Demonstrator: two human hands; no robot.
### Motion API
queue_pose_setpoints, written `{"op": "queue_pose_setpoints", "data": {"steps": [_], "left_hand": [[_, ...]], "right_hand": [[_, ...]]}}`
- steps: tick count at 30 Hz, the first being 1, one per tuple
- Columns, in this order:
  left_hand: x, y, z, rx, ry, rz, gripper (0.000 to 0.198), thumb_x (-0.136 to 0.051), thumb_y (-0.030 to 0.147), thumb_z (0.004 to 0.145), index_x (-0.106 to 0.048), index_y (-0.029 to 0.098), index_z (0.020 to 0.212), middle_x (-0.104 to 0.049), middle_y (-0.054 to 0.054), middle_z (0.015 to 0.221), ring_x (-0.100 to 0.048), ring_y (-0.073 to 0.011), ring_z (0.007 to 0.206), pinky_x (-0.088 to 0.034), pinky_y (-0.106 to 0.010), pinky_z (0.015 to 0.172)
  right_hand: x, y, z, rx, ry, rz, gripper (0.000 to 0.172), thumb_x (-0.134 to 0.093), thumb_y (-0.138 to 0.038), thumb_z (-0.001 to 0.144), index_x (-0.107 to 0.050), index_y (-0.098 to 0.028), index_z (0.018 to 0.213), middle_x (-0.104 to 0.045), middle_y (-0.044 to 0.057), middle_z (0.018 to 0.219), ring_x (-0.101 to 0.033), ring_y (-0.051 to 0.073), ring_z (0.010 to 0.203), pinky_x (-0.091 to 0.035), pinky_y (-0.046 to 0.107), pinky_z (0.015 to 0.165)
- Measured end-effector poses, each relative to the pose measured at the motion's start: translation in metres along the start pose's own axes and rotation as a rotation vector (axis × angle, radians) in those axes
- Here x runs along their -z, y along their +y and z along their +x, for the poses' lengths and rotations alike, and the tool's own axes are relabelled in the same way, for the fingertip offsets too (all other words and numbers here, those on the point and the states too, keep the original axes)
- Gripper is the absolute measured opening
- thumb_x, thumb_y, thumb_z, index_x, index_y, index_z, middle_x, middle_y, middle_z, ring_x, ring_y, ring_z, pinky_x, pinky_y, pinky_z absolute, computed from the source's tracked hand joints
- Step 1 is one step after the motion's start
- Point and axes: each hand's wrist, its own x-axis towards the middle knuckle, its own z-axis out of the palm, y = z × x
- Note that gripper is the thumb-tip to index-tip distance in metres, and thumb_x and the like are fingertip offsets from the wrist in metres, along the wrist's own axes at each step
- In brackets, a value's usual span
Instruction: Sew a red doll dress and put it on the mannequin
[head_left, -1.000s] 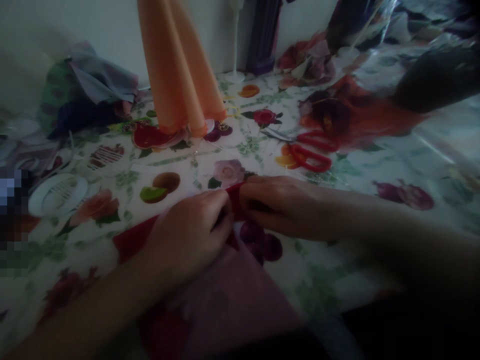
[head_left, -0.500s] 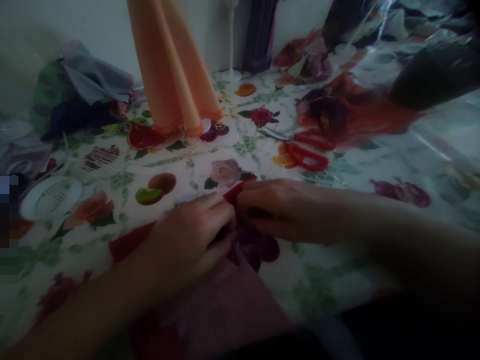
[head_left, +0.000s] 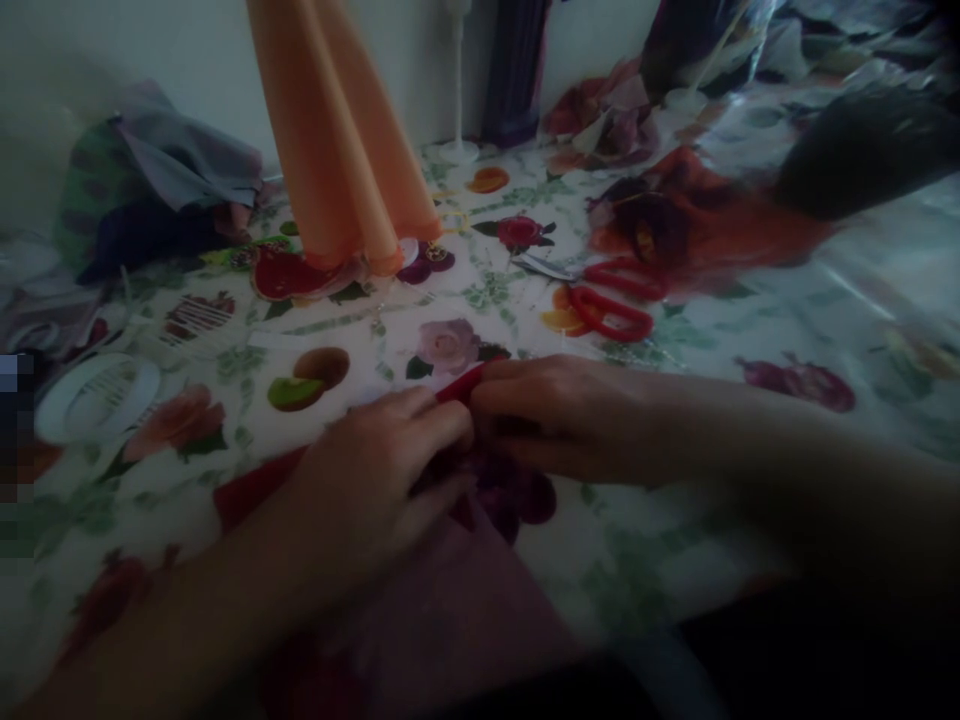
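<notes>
Both hands meet at a piece of red fabric (head_left: 259, 487) in the lower middle of the head view. My left hand (head_left: 397, 450) has its fingers closed on the fabric's edge. My right hand (head_left: 547, 412) pinches the far corner of the same cloth, just beside the left fingertips. A paler, mauve-pink side of material (head_left: 465, 610) hangs from under the hands toward my lap; whether it is one piece with the red I cannot tell. The fingertips are dark and partly hidden, so anything small between them does not show.
Red-handled scissors (head_left: 615, 300) lie beyond my right hand. A doll-like orange skirt (head_left: 337, 150) stands at the back. A white ring (head_left: 97, 398) lies at the left, crumpled cloths (head_left: 180, 150) behind it. An orange cloth (head_left: 735, 225) and dark round object (head_left: 874, 150) are at right.
My left hand has shifted very slightly, and a little more of the red edge shows between the hands. The whole view has moved a touch; the grip looks the same.
</notes>
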Motion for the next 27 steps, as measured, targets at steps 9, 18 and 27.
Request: {"op": "queue_pose_setpoints", "data": {"steps": [9, 18, 27], "left_hand": [[-0.0031, 0.0022, -0.0006, 0.088, 0.0, 0.017, 0.011, -0.056, 0.024, 0.089, -0.059, 0.022, 0.079, -0.059, -0.004, 0.087, -0.055, -0.0224, 0.08, -0.042, -0.036, 0.068], [0.0005, 0.0047, -0.0012, 0.084, 0.017, -0.071, 0.012, -0.058, 0.019, 0.088, -0.054, 0.021, 0.077, -0.059, 0.0, 0.083, -0.053, -0.0186, 0.077, -0.037, -0.034, 0.065], [-0.0025, 0.0038, -0.0006, 0.137, 0.007, -0.059, 0.008, -0.062, 0.028, 0.089, -0.061, 0.023, 0.083, -0.064, 0.0, 0.086, -0.055, -0.0186, 0.078, -0.038, -0.031, 0.064]], "right_hand": [[0.001, 0.0017, -0.0009, -0.048, -0.048, -0.012, 0.008, -0.056, -0.016, 0.091, -0.059, -0.017, 0.083, -0.064, 0.004, 0.088, -0.056, 0.014, 0.076, -0.041, 0.027, 0.069], [-0.0009, 0.0031, -0.0012, -0.013, -0.022, -0.023, 0.009, -0.052, -0.015, 0.094, -0.059, -0.017, 0.09, -0.062, 0.003, 0.093, -0.056, 0.014, 0.081, -0.042, 0.026, 0.073], [-0.0013, 0.0034, -0.0007, -0.024, -0.019, -0.022, 0.009, -0.053, -0.015, 0.092, -0.061, -0.017, 0.088, -0.063, 0.003, 0.091, -0.056, 0.014, 0.079, -0.041, 0.026, 0.071]]}}
